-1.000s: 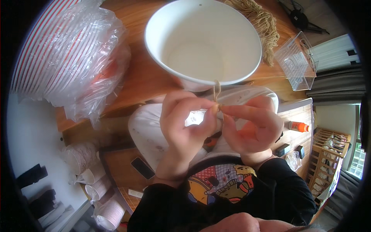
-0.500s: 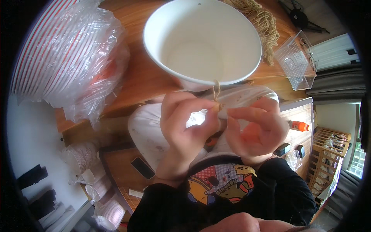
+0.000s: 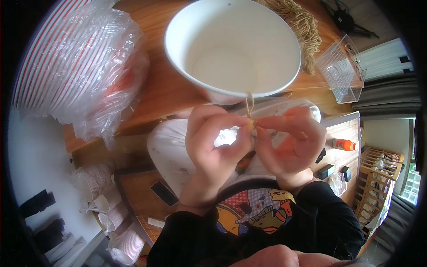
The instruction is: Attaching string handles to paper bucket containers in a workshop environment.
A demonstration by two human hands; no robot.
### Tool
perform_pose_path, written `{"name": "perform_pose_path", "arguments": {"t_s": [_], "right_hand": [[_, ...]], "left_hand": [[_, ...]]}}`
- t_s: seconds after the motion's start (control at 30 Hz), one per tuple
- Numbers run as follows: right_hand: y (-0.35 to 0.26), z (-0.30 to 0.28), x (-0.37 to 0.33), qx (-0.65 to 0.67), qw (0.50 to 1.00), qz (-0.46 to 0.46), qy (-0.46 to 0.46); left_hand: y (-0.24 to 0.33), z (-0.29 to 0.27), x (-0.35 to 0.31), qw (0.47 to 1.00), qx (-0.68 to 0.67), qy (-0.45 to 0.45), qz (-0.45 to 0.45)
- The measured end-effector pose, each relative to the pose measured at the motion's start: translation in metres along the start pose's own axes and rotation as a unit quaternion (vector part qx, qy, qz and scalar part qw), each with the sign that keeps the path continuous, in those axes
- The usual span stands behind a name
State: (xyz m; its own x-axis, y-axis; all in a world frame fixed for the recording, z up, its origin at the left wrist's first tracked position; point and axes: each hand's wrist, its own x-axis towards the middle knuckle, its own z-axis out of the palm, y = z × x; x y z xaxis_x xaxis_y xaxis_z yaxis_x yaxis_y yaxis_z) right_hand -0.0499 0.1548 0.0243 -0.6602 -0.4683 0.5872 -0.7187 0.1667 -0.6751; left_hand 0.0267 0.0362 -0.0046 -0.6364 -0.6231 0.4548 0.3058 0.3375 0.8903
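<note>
A white paper bucket (image 3: pixel 231 53) stands at the table's near edge, its wide mouth tipped toward me. At its near rim a thin tan twine loop (image 3: pixel 250 103) rises from between my fingertips. My left hand (image 3: pixel 215 140) pinches the twine's lower part between thumb and forefinger. My right hand (image 3: pixel 291 142) meets it from the right, thumb and forefinger pinched on the same spot, where a small knot seems to sit. The fingertips of both hands touch or nearly touch, hiding the twine's ends.
Stacked striped buckets in clear plastic (image 3: pixel 89 66) fill the table's left. A bundle of tan twine (image 3: pixel 298 31) lies behind the bucket, beside a clear plastic tray (image 3: pixel 341 69). A phone (image 3: pixel 164 193) rests on a lower wooden surface at left; an orange bottle (image 3: pixel 344 144) is at right.
My right hand has moved left and closed its fingertips on the twine beside my left fingers. The left hand and the bucket have barely moved.
</note>
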Motion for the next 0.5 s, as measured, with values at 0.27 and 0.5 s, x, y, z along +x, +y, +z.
{"name": "perform_pose_path", "arguments": {"t_s": [0.27, 0.5], "right_hand": [[0.0020, 0.0030, -0.0003, 0.003, 1.000, -0.027, 0.011], [0.0030, 0.0065, -0.0002, 0.012, 0.998, -0.032, 0.054]], "left_hand": [[-0.0011, 0.0011, 0.0011, 0.995, 0.084, 0.027, 0.056], [-0.0012, 0.0007, 0.0029, 0.990, 0.109, 0.031, 0.083]]}}
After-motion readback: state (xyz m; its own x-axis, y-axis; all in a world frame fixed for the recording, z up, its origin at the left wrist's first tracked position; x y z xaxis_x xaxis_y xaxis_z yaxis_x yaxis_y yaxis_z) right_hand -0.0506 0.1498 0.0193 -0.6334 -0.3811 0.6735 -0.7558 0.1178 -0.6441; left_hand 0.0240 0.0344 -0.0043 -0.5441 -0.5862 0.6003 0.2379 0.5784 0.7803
